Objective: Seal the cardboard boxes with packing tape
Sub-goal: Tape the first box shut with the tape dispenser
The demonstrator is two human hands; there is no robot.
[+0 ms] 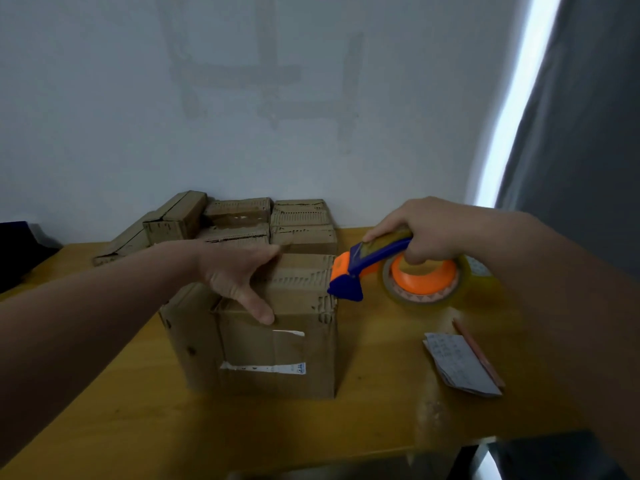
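Observation:
A worn cardboard box (277,355) stands in the middle of the yellow-brown table (381,410). My left hand (239,275) lies flat on the box's top, fingers stretched toward the far edge and the thumb hanging over the front face. My right hand (429,230) grips the handle of a blue and orange tape dispenser (360,268) loaded with a roll of clear packing tape (426,282). The dispenser's blue nose touches the box's top right edge.
Several smaller cardboard boxes (242,220) are stacked against the white wall behind. A folded paper (460,365) and a pencil (478,351) lie on the table at right. A dark object (17,251) sits at far left, a grey curtain (588,98) at right.

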